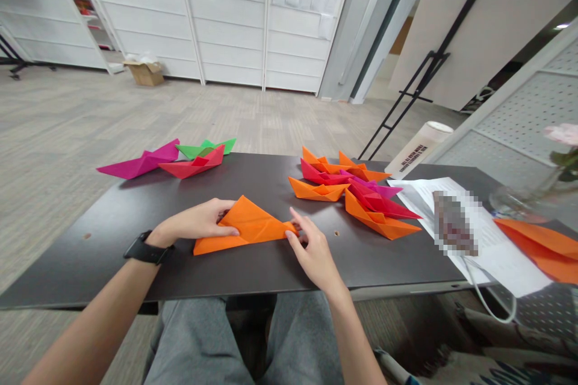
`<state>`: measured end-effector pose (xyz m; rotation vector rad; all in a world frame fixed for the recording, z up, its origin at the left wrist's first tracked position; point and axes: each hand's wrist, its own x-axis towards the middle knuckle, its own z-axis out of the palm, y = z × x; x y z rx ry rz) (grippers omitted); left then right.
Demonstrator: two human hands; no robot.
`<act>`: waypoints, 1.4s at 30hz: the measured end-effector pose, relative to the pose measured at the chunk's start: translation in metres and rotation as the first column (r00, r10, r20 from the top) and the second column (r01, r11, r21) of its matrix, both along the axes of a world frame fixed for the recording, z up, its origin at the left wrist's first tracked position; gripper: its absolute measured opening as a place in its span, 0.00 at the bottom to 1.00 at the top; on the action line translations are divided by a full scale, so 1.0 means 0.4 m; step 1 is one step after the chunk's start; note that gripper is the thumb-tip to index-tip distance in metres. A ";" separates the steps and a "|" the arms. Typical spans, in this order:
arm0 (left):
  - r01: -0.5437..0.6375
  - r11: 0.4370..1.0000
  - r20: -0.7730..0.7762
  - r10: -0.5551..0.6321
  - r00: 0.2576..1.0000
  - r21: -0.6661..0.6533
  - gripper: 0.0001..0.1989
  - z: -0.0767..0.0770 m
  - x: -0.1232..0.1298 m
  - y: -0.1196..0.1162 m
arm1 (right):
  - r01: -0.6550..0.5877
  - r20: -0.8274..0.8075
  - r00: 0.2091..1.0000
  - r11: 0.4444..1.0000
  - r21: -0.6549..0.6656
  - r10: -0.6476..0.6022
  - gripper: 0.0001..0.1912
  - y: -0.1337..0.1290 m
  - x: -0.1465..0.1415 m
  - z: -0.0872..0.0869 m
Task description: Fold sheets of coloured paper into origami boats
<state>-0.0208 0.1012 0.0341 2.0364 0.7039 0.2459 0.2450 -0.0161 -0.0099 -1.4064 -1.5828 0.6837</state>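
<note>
Head view: the left hand [194, 221] cupped the left part of a folded orange origami sheet [246, 227], while the right hand [313, 251] pinched its right tip, both mid-worktop [135, 271]. Origami boats [318, 190] crowded the far right; a magenta boat [139, 160] sat far left. Printed papers [492, 246] lay right, unreadable.

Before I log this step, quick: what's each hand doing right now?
Left hand: holding the orange folded paper.
Right hand: half closed, pinching that paper's right corner.
</note>
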 end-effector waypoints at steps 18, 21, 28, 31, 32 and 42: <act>-0.631 0.498 0.344 0.552 0.760 0.595 0.09 -0.006 -0.061 -0.126 | -0.042 -0.070 0.997 0.999 0.002 0.042 0.17 -0.003 0.018 0.003; -0.610 0.516 0.329 0.535 0.778 0.602 0.07 -0.034 -0.063 -0.182 | -0.073 -0.080 0.994 0.997 0.003 0.073 0.17 -0.004 0.019 0.000; -0.647 0.592 0.301 0.582 0.756 0.480 0.07 -0.098 -0.045 -0.198 | -0.117 -0.051 0.992 0.993 0.019 0.118 0.16 -0.005 0.026 -0.003; -0.669 0.626 0.307 0.597 0.741 0.399 0.07 -0.099 -0.050 -0.196 | -0.118 -0.045 0.992 0.993 0.016 0.118 0.16 -0.005 0.026 -0.002; -0.682 0.626 0.326 0.600 0.731 0.378 0.06 -0.097 -0.052 -0.196 | -0.117 -0.043 0.992 0.993 0.013 0.118 0.16 -0.004 0.026 -0.002; -0.704 0.657 0.290 0.642 0.710 0.269 0.06 -0.097 -0.057 -0.194 | -0.111 -0.044 0.993 0.994 0.012 0.111 0.17 0.001 0.030 -0.006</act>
